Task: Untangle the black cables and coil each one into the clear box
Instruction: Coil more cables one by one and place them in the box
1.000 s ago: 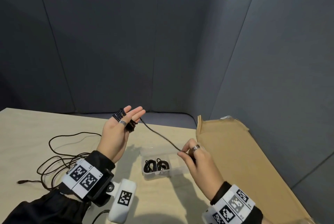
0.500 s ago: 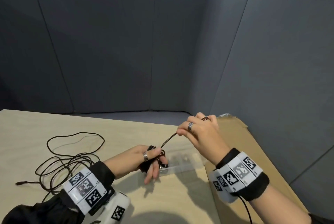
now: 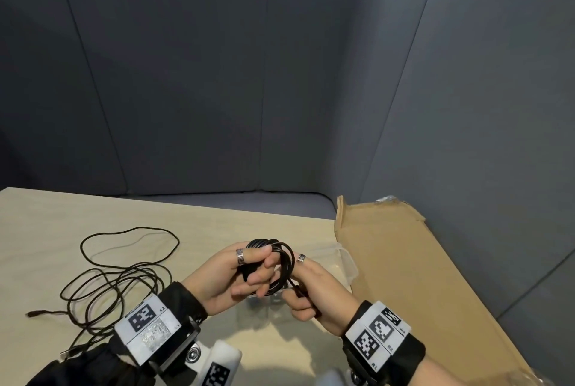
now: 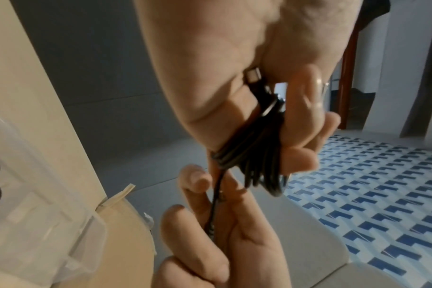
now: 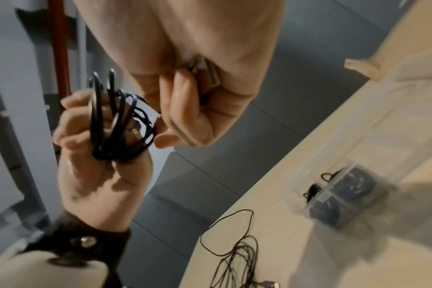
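While gripped by left hand [image 3: 228, 276]: coiled cable [image 3: 281, 264] (apparently finished).

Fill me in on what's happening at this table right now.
A person is winding a black cable into a coil. The left hand holds the coil, looped around its fingers, while the right hand grips the cable's tail end. Below the hands, the clear box already holds coiled cables. A loose tangle of black cable lies on the table to the left, not yet coiled.

Clear box [image 3: 348, 261] mostly hidden behind both hands; its coiled contents blurred in the right-wrist view.
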Demonstrator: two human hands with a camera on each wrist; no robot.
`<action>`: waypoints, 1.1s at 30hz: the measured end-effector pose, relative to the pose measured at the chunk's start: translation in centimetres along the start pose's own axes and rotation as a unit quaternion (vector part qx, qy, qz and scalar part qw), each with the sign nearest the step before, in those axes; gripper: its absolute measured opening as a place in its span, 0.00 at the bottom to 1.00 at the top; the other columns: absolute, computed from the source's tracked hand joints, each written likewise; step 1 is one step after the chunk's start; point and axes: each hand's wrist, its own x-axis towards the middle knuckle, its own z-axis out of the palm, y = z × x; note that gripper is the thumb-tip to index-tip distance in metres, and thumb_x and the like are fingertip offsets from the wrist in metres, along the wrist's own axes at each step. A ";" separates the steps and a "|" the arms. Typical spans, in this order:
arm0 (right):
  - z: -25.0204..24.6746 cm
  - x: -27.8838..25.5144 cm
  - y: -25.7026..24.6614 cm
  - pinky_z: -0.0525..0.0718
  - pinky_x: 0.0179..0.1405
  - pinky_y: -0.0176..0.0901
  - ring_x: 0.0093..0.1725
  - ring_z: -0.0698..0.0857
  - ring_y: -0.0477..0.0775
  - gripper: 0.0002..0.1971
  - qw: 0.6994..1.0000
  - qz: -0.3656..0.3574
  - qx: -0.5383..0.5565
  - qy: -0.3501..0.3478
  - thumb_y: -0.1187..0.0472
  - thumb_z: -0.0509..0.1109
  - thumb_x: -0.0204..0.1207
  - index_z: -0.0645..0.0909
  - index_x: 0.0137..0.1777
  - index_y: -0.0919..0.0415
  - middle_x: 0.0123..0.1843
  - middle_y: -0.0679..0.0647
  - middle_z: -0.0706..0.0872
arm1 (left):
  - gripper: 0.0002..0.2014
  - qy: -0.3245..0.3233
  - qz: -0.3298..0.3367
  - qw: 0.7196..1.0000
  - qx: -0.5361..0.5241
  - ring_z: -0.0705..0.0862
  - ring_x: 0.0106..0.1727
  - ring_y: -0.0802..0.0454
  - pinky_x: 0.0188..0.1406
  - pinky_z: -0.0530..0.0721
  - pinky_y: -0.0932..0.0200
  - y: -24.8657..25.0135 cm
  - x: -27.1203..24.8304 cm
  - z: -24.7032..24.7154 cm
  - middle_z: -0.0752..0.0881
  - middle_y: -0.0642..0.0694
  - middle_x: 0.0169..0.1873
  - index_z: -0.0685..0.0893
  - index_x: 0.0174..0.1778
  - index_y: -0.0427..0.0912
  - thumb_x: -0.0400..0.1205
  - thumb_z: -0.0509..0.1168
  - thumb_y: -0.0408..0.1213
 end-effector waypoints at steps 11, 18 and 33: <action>-0.6 -1.0 -0.5 0.55 0.15 0.26 0.18 0.58 0.38 0.12 0.998 -0.017 -0.032 -0.052 0.47 0.68 0.73 0.77 0.48 0.53 0.31 0.58 0.68 | 0.13 -0.026 -0.034 0.998 0.038 0.78 0.20 0.56 0.39 0.83 0.62 -0.6 -0.4 -0.6 0.80 0.48 0.22 0.85 0.33 0.41 0.70 0.76 0.47; -0.1 -1.3 -1.0 0.61 0.15 0.27 0.16 0.64 0.38 0.03 0.986 -0.050 -0.149 0.049 0.62 0.61 0.84 0.75 0.51 0.59 0.19 0.39 0.71 | 0.08 0.069 -0.025 0.943 0.323 0.82 0.42 0.50 0.52 0.75 0.47 0.9 -0.8 -0.2 0.86 0.47 0.34 0.88 0.37 0.46 0.75 0.70 0.46; -4.7 -1.3 -3.1 0.66 0.51 0.39 0.49 0.70 0.43 0.11 0.815 -0.118 -0.511 0.247 0.49 0.64 0.80 0.77 0.36 0.37 0.42 0.41 0.78 | 0.19 0.089 0.070 0.965 0.236 0.71 0.28 0.58 0.35 0.72 0.60 0.8 -0.2 1.8 0.73 0.53 0.26 0.77 0.62 0.30 0.80 0.57 0.38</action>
